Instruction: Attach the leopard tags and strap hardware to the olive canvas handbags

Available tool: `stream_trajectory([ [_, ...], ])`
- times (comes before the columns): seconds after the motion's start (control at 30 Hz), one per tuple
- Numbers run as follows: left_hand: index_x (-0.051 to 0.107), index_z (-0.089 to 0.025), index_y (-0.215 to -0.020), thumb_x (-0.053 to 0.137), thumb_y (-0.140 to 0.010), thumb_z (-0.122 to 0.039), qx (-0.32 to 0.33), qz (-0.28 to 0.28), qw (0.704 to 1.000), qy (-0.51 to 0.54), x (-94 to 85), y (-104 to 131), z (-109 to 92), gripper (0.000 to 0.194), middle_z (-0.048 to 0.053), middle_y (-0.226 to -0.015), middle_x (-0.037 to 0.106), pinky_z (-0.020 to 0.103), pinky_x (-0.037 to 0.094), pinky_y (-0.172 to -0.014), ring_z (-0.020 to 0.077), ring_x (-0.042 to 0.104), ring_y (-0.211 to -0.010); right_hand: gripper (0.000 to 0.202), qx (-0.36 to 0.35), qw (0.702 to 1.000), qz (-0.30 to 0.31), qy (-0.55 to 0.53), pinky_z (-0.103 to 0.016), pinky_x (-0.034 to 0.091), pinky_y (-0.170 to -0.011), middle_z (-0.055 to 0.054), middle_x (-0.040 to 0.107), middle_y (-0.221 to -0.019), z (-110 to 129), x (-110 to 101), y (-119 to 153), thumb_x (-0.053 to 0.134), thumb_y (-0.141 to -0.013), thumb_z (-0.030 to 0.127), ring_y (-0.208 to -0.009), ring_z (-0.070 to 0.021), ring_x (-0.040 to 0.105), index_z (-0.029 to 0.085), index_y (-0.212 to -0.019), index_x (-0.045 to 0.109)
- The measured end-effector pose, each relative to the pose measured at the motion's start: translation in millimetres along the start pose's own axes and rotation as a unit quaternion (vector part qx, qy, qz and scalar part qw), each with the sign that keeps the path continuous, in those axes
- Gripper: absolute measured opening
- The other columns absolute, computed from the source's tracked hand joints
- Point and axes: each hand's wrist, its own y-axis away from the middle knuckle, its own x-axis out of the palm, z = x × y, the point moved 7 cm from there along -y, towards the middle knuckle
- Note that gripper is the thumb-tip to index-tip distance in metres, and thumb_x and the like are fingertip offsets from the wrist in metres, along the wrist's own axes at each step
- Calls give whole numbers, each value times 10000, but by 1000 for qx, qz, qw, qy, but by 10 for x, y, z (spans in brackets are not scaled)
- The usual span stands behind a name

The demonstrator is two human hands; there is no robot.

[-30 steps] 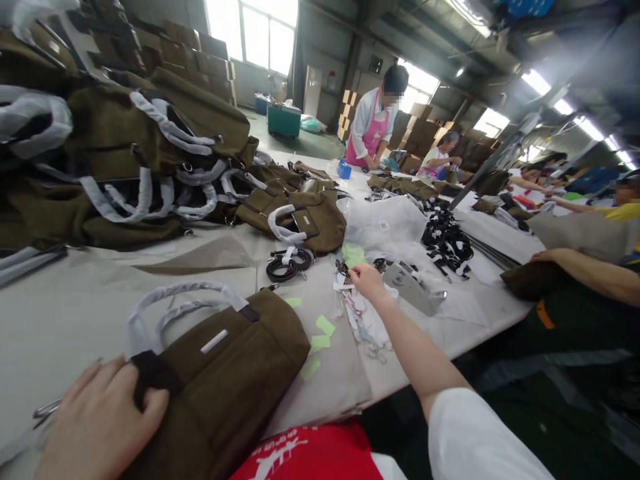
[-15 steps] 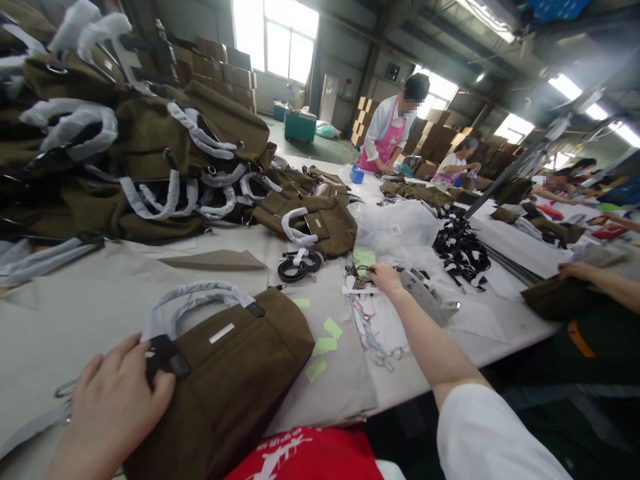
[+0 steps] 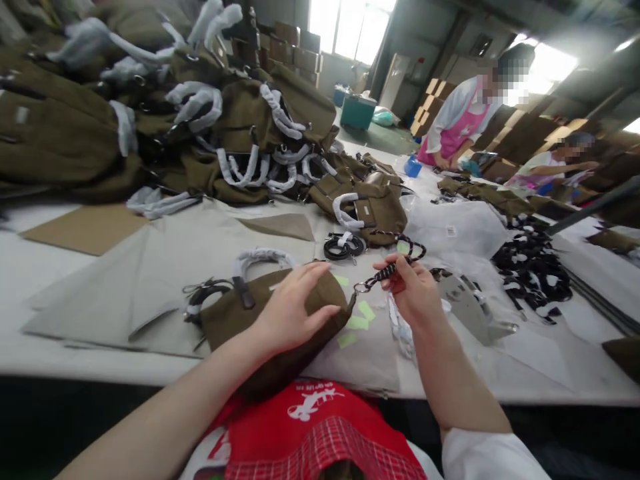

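An olive-brown handbag (image 3: 230, 310) with wrapped handles lies on the table in front of me. My left hand (image 3: 293, 307) is over its top, fingers apart, holding nothing. My right hand (image 3: 410, 287) pinches a dark braided cord strap (image 3: 387, 272) whose metal ring hangs near the bag's right end, by a small leather tab. Whether ring and tab are joined I cannot tell. Pale green paper slips (image 3: 357, 323) lie beside the bag. A coiled black shoulder strap (image 3: 344, 246) rests just beyond it.
More handbags with wrapped handles (image 3: 235, 127) are heaped at the back left. A clear plastic bag (image 3: 455, 223), a metal plate-like piece (image 3: 465, 300) and a pile of black straps (image 3: 530, 270) lie to the right. A person in a pink apron (image 3: 455, 130) works across the table.
My left hand has moved from the bag's left handle rightward over its top. My right hand has brought the braided cord strap to the bag's right end. The view has swung left.
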Motion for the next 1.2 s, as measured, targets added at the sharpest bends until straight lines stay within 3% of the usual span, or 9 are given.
stream_trajectory([
  [0.1,611,-176,-1207,668,-808,-352,-52,89,980,172,254,49,-2,440,107,-1212,663,391,453,-1030,245,611,-1120,276,59,996,22,-62,-181,494,-469,-33,754,-786,-225,293,191,746,-770,436,-481,-78,596,185,-851,664],
  [0.17,680,-151,-1020,640,-831,-352,-105,132,940,298,381,127,38,279,89,-994,724,352,514,-909,207,671,-921,268,80,993,23,-88,-174,498,-472,-32,757,-788,-335,375,255,760,-756,419,-481,-74,596,184,-850,672],
  [0.3,680,-119,-863,712,-773,-427,-197,156,843,476,469,268,123,322,68,-796,708,294,527,-734,162,650,-721,231,99,989,29,-104,-168,503,-486,-37,761,-826,-456,412,289,732,-792,396,-513,-75,605,184,-870,680],
  [0.4,692,-107,-890,751,-738,-452,-238,155,814,508,459,317,178,382,69,-780,707,255,503,-689,143,629,-701,232,100,989,37,-99,-177,516,-522,-43,764,-861,-487,406,285,704,-817,405,-546,-81,619,188,-895,685],
  [0.6,688,-112,-881,751,-745,-458,-257,153,797,524,465,348,212,376,63,-764,701,236,479,-655,129,605,-677,318,112,991,60,-41,-204,516,-568,-58,763,-876,-585,362,285,682,-819,474,-620,-106,657,183,-947,689],
  [0.73,688,-115,-889,736,-762,-456,-255,149,801,521,454,352,201,368,56,-761,695,235,466,-650,120,595,-663,449,115,986,72,102,-217,459,-471,-60,729,-682,-641,237,277,648,-784,599,-509,-119,617,151,-797,689],
  [0.93,692,-123,-872,727,-764,-470,-249,124,823,494,386,326,220,365,52,-762,691,252,463,-689,132,602,-692,362,48,980,38,189,-217,425,-434,-28,672,-553,-467,79,311,647,-809,505,-427,-101,534,170,-674,655],
  [1.07,687,-128,-867,728,-764,-468,-250,127,820,500,383,327,221,358,40,-746,687,239,451,-666,121,596,-668,187,-44,975,40,216,-235,465,-503,-26,713,-728,-238,199,431,655,-839,383,-516,-109,562,197,-823,667],
  [1.2,684,-135,-887,727,-771,-447,-250,114,817,506,389,345,221,335,34,-771,693,243,462,-684,124,611,-686,158,-69,947,126,288,-265,488,-585,-32,703,-758,-213,502,568,635,-861,348,-615,-143,601,205,-828,696],
])
